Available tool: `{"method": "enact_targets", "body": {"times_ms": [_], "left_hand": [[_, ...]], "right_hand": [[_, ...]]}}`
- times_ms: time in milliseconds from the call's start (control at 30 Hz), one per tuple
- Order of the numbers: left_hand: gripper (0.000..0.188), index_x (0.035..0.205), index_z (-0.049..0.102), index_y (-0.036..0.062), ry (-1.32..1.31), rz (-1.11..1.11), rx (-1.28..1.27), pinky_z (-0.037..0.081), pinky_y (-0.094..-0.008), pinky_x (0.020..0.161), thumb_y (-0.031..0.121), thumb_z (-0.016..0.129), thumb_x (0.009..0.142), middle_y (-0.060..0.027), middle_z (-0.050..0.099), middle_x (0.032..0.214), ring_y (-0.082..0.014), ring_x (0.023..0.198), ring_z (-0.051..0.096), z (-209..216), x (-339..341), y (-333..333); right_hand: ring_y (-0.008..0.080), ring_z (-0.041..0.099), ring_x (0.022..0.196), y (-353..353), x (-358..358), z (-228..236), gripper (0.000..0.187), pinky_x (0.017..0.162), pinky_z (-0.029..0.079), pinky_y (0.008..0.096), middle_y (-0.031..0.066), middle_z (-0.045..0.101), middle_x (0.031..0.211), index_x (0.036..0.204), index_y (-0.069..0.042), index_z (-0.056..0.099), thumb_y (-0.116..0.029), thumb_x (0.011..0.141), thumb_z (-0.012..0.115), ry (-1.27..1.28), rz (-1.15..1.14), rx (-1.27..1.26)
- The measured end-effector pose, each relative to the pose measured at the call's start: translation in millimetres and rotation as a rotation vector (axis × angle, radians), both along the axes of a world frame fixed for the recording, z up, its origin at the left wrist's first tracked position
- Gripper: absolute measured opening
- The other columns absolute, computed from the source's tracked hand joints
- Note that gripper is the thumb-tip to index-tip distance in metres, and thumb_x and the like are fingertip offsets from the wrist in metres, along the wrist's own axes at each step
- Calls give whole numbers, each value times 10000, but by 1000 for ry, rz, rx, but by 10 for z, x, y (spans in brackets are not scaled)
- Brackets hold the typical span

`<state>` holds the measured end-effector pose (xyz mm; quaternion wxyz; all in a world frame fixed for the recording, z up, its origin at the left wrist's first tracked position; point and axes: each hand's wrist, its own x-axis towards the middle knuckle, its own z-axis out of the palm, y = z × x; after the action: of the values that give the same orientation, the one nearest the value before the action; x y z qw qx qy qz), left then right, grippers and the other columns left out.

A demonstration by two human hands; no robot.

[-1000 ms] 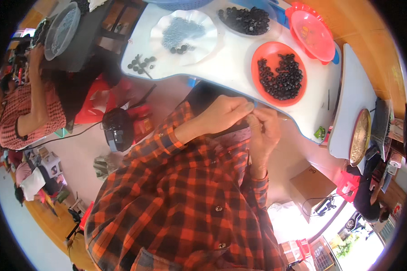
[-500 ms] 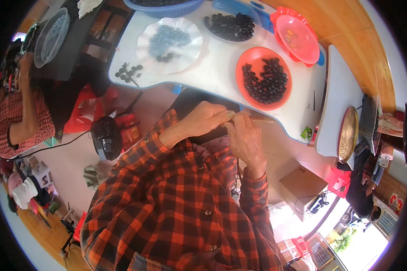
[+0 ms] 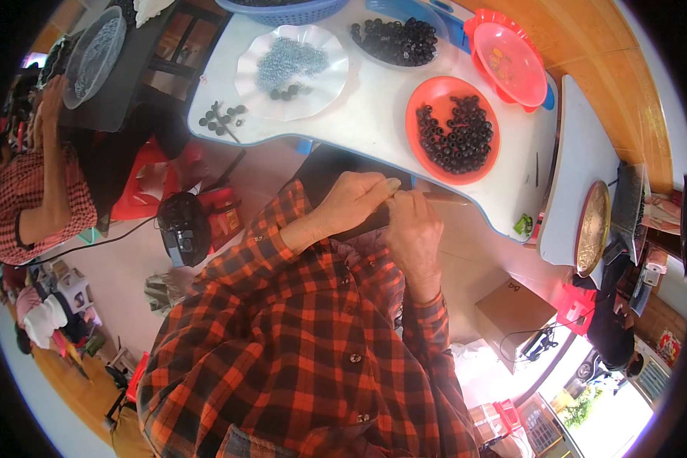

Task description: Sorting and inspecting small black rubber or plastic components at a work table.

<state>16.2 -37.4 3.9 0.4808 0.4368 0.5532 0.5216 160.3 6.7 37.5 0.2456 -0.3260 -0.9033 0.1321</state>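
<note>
Two hands are joined just below the white table's near edge (image 3: 374, 130): left hand (image 3: 355, 202) pinched narrow on something too small to identify, right hand (image 3: 414, 221) closed on a thin brownish rod (image 3: 444, 198). Steady, close fingertip work is advised. Beyond: orange round dish (image 3: 416, 114) of dark beads (image 3: 458, 137); white scalloped plate (image 3: 328, 65) of bluish beads (image 3: 290, 61).

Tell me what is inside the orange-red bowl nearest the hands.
The orange-red bowl holds a loose heap of dark round beads. Its rim is bare; whatever lies beneath the heap is covered.
</note>
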Motion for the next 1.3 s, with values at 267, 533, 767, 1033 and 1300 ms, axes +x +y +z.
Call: {"method": "enact_targets", "body": {"times_ms": [267, 533, 767, 1033, 1300], "left_hand": [[448, 792, 642, 26, -249, -231, -108, 326, -227, 427, 376, 500, 1033, 0, 547, 609, -48, 483, 417, 60, -95, 44], [579, 861, 595, 27, -458, -249, -268, 308, -199, 393, 539, 384, 1031, -44, 563, 609, -47, 444, 415, 69, -101, 104], [554, 829, 627, 26, -392, -222, -327, 333, -205, 426, 493, 414, 1038, -15, 558, 624, -45, 484, 434, 125, -91, 124], [330, 787, 675, 6, -57, -105, -75, 376, -238, 512, 254, 602, 992, 8, 559, 621, -44, 572, 454, -40, -16, 102], [179, 1036, 654, -1, -106, -35, -157, 494, -208, 550, 157, 584, 990, -28, 641, 779, -52, 645, 582, 106, -94, 180]], "right_hand": [[250, 553, 667, 144, 203, 140, 66, 606, 451, 348, 101, 554, 745, 875, -11, 610, -62, 917, 612, 194, 67, -679], [159, 501, 654, 117, 225, 117, 92, 605, 428, 310, 68, 521, 726, 902, 0, 588, -77, 950, 598, 316, -87, -885], [188, 497, 625, 150, 228, 31, 103, 579, 423, 327, 82, 511, 716, 891, -2, 590, -88, 940, 618, 340, -46, -830], [340, 552, 629, 125, 102, 27, 63, 551, 448, 430, 135, 519, 707, 825, -23, 575, -21, 863, 625, 84, 48, -176], [379, 633, 741, 126, 59, -56, 85, 656, 530, 444, 175, 616, 847, 950, -2, 610, -24, 873, 639, 108, -99, -183]]}}
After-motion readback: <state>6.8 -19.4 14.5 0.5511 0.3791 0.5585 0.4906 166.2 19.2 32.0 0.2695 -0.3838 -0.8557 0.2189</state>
